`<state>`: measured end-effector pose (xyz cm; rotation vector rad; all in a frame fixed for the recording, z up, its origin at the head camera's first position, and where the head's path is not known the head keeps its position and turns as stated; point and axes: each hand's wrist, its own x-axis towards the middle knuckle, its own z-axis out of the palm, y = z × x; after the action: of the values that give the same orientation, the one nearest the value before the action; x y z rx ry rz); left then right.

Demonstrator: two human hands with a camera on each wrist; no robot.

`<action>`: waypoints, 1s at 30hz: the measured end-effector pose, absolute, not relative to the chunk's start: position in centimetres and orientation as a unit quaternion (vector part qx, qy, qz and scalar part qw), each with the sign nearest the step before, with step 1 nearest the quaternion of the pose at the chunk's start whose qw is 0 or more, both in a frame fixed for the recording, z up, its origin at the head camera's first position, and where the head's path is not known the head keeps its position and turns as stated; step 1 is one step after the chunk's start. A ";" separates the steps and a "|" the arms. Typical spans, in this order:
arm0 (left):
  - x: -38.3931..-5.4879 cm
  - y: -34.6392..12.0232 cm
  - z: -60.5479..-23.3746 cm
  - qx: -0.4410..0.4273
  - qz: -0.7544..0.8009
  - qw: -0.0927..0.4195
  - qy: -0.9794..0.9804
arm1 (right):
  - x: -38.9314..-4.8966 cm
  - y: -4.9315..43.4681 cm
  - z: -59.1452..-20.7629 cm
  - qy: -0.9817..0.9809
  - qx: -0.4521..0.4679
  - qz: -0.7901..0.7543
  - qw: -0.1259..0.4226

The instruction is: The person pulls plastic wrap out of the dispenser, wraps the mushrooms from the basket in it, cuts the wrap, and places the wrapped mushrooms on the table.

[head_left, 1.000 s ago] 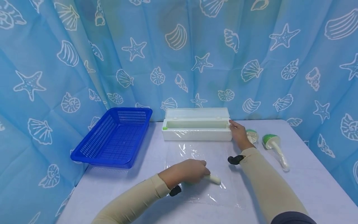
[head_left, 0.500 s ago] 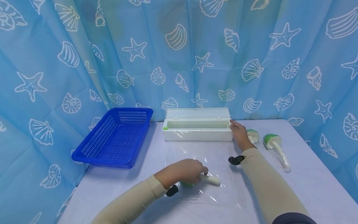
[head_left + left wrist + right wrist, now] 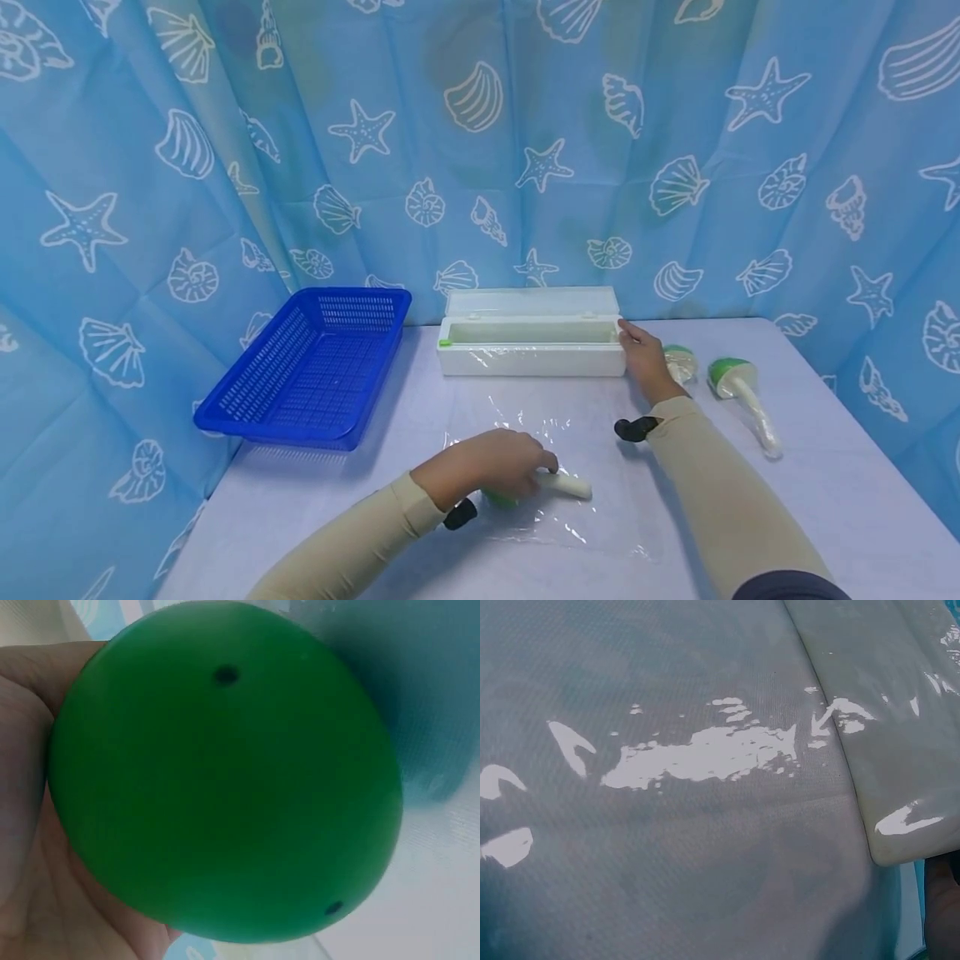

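Over the middle of the table my left hand [image 3: 504, 462] grips a mushroom-shaped object by its stem. Its white stem [image 3: 567, 485] points right in the head view, and its round green cap [image 3: 232, 780] with dark spots fills the left wrist view. Beneath it lies a sheet of clear cling film [image 3: 600, 529], drawn out from a long white cling film dispenser [image 3: 532, 362] whose lid stands raised. My right hand [image 3: 647, 364] holds the dispenser's right end. In the right wrist view, the film [image 3: 705, 754] glints beside the dispenser [image 3: 900, 750]; that hand is mostly outside the frame.
A blue plastic basket [image 3: 296, 433] stands at the left. Right of the dispenser lie two film-wrapped mushroom-shaped objects, one [image 3: 746, 408] fully visible and another [image 3: 681, 364] partly behind my right hand. A blue shell-print curtain [image 3: 480, 167] hangs behind the white-covered table [image 3: 840, 500].
My left hand has shifted slightly left, with the mushroom-shaped object lower and more of its green cap and stem showing. My right hand stays at the dispenser's end.
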<state>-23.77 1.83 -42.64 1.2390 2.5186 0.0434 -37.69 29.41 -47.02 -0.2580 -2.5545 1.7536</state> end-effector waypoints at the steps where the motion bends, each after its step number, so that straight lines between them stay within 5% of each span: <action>1: -23.8 1.8 -42.6 0.438 0.014 0.164 0.884 | -37.7 29.4 -47.0 -0.822 -0.083 0.563 0.015; 14: -23.8 1.3 -41.9 0.466 0.017 0.112 0.877 | -37.8 29.7 -47.4 -0.812 -0.073 0.579 0.025; 25: -23.7 -4.2 -41.1 0.376 0.178 -0.083 0.905 | -37.8 29.0 -44.9 -0.915 0.019 0.396 0.068; 30: -22.4 -7.3 -42.3 0.359 0.191 -0.113 0.906 | -35.1 28.5 -42.9 -0.932 0.070 0.341 0.105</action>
<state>-22.37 -7.26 -42.33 1.2178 3.0726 0.6470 -35.11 28.46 -42.87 0.2069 -2.7465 1.0056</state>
